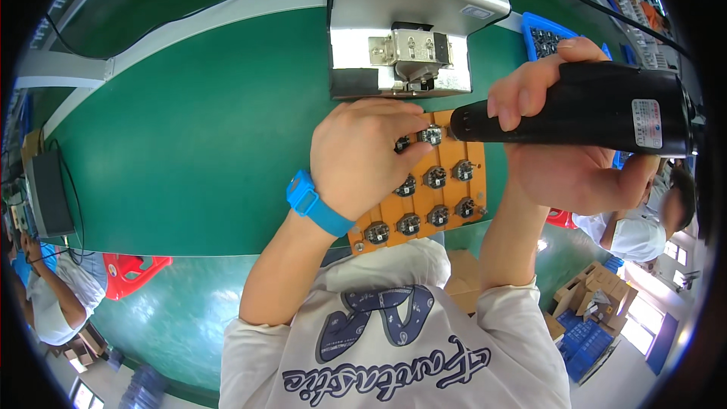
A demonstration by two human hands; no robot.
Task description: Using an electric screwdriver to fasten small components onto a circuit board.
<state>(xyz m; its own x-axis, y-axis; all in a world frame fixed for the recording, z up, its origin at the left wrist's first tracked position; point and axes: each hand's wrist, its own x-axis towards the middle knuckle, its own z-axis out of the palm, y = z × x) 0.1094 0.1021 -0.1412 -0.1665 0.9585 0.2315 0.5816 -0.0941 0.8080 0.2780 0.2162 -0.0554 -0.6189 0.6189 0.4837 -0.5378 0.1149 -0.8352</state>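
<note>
My left hand [360,155], with a blue wristband, rests on an orange fixture tray [473,157] and pinches a small round black part [430,135] in its top row. Several more round parts sit in the tray's pockets. My right hand [560,159] grips a black electric screwdriver [583,106] held level, its tip pointing left at the pinched part. The tray lies on the green worktop [197,136] just in front of a grey metal press fixture [405,26].
A blue bin [547,34] of small parts stands behind my right hand. A black box [49,193] with cables sits at the bench's left end. Other people sit at the left and right edges, near red stools [132,271]. Cardboard boxes [591,295] lie on the floor.
</note>
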